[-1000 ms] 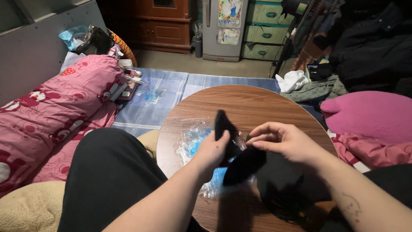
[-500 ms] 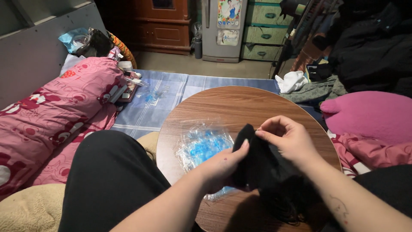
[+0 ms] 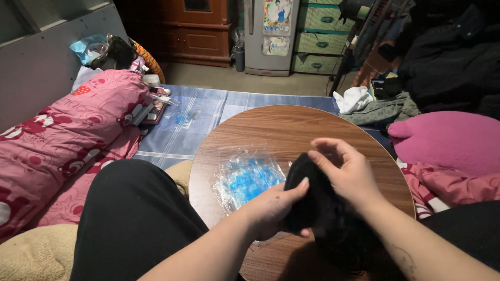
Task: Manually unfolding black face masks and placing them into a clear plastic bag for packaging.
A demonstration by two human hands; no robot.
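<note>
Black cloth piece [image 3: 312, 200] held above round wooden table [image 3: 271, 130], near its front edge. Left hand [image 3: 273, 211] grips its lower side, right hand [image 3: 346, 174] pinches top. Clear plastic bag of blue pieces [image 3: 247, 179] lies just left.

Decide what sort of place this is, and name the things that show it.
Probably a lived-in bedroom or one-room home: a pink quilt lies on floor bedding, a small fridge stands beside a wooden cabinet, and clothes are heaped at the right.
</note>
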